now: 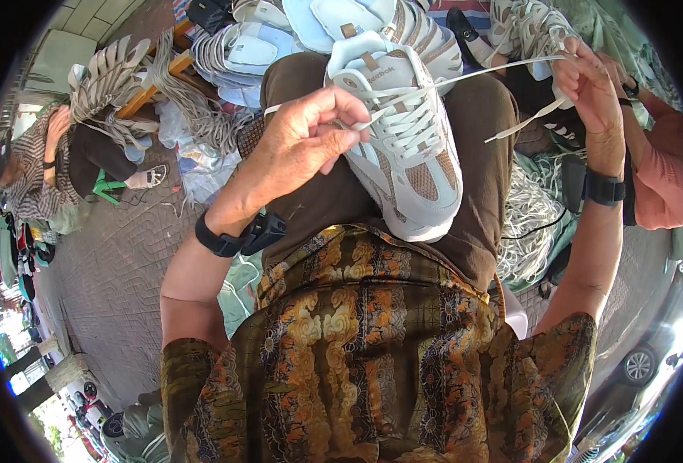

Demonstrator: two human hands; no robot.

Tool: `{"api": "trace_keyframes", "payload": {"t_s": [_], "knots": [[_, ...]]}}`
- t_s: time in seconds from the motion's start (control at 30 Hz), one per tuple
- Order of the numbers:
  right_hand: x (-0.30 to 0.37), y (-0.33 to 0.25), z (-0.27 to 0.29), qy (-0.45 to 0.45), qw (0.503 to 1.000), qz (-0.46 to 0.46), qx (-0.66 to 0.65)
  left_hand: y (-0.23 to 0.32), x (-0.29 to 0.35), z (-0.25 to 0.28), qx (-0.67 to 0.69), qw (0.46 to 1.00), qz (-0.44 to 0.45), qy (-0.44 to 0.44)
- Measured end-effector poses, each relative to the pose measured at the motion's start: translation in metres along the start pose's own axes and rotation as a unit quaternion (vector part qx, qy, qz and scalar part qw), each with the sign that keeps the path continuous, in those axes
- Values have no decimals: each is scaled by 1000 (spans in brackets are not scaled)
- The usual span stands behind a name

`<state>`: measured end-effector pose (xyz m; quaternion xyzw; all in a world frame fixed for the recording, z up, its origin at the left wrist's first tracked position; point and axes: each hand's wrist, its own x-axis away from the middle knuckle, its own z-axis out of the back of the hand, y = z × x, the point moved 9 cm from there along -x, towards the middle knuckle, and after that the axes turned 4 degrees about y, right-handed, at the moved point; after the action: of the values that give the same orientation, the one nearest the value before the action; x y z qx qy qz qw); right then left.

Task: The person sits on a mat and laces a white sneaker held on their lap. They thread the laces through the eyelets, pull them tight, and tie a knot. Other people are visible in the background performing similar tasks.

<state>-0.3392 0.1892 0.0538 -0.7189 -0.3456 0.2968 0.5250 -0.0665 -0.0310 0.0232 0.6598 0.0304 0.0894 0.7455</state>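
Observation:
On my lap lies a white and beige sneaker [403, 147], its toe toward me and its tongue facing up. White lace [412, 127] crosses most of its eyelets in rows. My left hand [311, 135] is closed beside the upper eyelets, pinching a shoelace between thumb and fingers; a length of it sticks out to the left. Raised to the right, my right hand [587, 81] grips the other stretch of lace [496, 71], which runs taut from the shoe. The loose end of that lace hangs below the right hand.
Stacks of unlaced shoe uppers [241, 54] lie beyond my knees. A heap of white laces [534, 224] sits right of my leg. One person [44, 162] sits at the left, another person [662, 170] close at the right. More uppers [110, 77] hang at far left.

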Motion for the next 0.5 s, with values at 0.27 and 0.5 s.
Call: {"api": "trace_keyframes", "payload": {"t_s": [0.27, 0.5], "knots": [[-30, -18, 49, 24, 998, 46, -44, -3, -6, 0, -53, 996, -51, 41], [-95, 21, 141, 108, 959, 79, 251, -1, -10, 4, -99, 980, -111, 132]]}}
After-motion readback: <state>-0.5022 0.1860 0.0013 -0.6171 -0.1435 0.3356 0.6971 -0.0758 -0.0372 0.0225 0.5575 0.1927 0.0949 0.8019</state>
